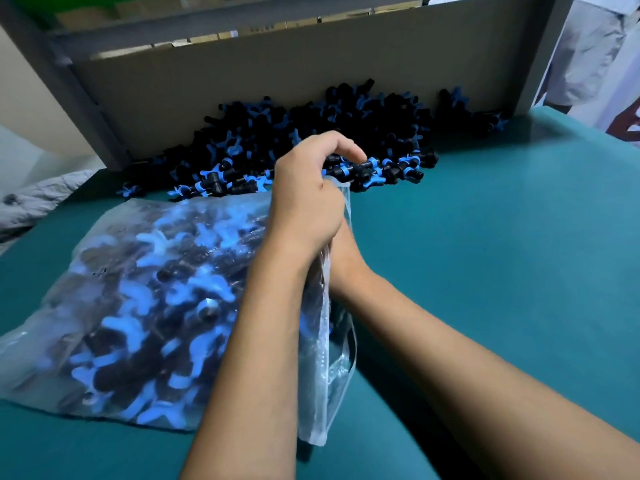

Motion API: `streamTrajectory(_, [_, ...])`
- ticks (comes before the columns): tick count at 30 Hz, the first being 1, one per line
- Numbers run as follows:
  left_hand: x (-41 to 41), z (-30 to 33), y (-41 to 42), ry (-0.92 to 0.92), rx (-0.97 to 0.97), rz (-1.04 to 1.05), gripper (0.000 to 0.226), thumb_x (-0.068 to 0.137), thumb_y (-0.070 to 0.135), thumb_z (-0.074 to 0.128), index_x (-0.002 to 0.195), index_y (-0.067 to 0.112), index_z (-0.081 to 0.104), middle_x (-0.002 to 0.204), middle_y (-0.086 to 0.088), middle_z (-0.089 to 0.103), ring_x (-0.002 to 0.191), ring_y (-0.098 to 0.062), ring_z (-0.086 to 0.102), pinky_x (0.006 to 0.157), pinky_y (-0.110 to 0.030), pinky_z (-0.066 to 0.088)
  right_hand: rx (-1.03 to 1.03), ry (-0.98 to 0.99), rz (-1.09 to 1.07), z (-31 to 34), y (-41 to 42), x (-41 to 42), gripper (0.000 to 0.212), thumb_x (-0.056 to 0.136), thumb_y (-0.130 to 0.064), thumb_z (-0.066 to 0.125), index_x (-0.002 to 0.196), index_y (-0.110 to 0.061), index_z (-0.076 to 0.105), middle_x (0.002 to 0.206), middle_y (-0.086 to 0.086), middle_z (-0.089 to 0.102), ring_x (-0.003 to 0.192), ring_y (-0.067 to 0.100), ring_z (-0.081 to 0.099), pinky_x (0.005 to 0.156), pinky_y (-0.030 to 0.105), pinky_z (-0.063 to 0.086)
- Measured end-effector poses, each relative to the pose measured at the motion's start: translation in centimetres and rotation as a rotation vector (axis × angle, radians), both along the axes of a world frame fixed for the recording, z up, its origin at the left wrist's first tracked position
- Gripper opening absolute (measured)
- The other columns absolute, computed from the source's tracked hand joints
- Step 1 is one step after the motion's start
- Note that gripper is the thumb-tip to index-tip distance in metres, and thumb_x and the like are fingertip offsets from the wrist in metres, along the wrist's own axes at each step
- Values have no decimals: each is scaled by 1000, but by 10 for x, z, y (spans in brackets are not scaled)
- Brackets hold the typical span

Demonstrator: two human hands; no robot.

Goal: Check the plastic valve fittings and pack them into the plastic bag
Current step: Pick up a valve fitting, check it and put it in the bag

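Valve fittings [311, 133] filled our limp, heavy plastic bag [121, 289], left hand [308, 202] gripping its mouth, right hand [341, 261] fingers hidden.

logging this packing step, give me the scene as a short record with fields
bag: clear plastic bag, lying on the table, largely full of fittings
loose fittings: black and blue pile against the cardboard wall
left hand: holds the bag's open edge
right hand: mostly hidden behind the left hand, grip unclear
table: teal surface
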State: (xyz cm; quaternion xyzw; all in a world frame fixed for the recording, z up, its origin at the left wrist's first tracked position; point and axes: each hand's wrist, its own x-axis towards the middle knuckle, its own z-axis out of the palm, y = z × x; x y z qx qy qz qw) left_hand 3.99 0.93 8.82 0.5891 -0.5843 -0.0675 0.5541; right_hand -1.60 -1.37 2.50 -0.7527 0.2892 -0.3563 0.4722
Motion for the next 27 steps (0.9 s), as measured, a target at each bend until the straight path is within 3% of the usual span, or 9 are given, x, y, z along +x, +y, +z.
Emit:
streamTrajectory(1, [0, -2, -1, 17, -3, 16, 67, 53, -15, 26, 90, 21, 69, 111, -3, 73, 120, -15, 63, 112, -38, 45, -26, 45, 20, 0, -4, 0, 26, 90, 1, 57, 80, -22, 54, 89, 9, 62, 90, 26, 53, 86, 60, 52])
streamTrajectory(3, [3, -8, -3, 61, -7, 44, 66, 54, -13, 25, 89, 22, 69, 109, 0, 74, 119, -15, 65, 111, -38, 47, -115, 86, 61, 4, -12, -4, 9, 87, 1, 58, 78, -3, 60, 81, 22, 64, 78, 24, 51, 70, 60, 52])
streamTrajectory(6, [9, -16, -8, 107, 52, 92, 63, 57, -12, 29, 88, 23, 71, 103, 3, 74, 112, -16, 67, 102, -40, 52, -197, -38, -10, 8, -22, -17, 21, 73, -1, 59, 62, -19, 66, 60, 1, 65, 64, 6, 51, 53, 37, 47])
streamTrajectory(9, [10, -29, -11, 93, 144, 163, 53, 63, -12, 37, 86, 21, 72, 93, 2, 74, 95, -18, 69, 84, -34, 57, -198, -91, -234, -1, -42, -26, 23, 78, 0, 62, 81, -16, 77, 72, -7, 71, 68, 4, 58, 67, 27, 48])
streamTrajectory(12, [9, -43, -10, 25, 277, 238, 52, 68, -11, 37, 87, 24, 71, 98, 1, 74, 90, -24, 70, 77, -37, 59, -330, 203, -468, -10, -76, -30, 24, 84, -10, 61, 99, -18, 78, 97, -2, 75, 89, 16, 65, 85, 30, 52])
streamTrajectory(16, [7, -49, -10, -48, 338, 236, 46, 75, -9, 42, 90, 26, 69, 105, 0, 73, 67, -28, 65, 68, -46, 60, -509, 671, -499, -20, -114, -39, 48, 90, -16, 59, 136, -29, 58, 139, 14, 43, 129, 36, 32, 99, 45, 45])
streamTrajectory(19, [7, -49, -10, -50, 331, 253, 41, 80, -8, 47, 89, 26, 69, 115, 4, 71, 49, -17, 52, 56, -35, 56, -543, 887, -377, -19, -137, -45, 69, 93, -10, 49, 152, -43, 34, 164, 11, 9, 145, 39, 12, 107, 52, 36])
streamTrajectory(24, [7, -49, -10, -41, 329, 249, 38, 82, -5, 49, 88, 26, 69, 117, 7, 72, 47, -15, 50, 52, -28, 49, -744, 894, -279, -11, -150, -40, 74, 87, 1, 50, 153, -25, 27, 168, 6, -3, 152, 37, 4, 106, 61, 39])
streamTrajectory(27, [7, -49, -10, -54, 333, 252, 37, 82, -5, 50, 88, 26, 69, 114, 8, 72, 45, -11, 46, 52, -25, 44, -781, 948, -202, -7, -157, -33, 87, 89, 2, 50, 159, -34, 11, 169, 4, -11, 154, 36, -4, 112, 56, 35])
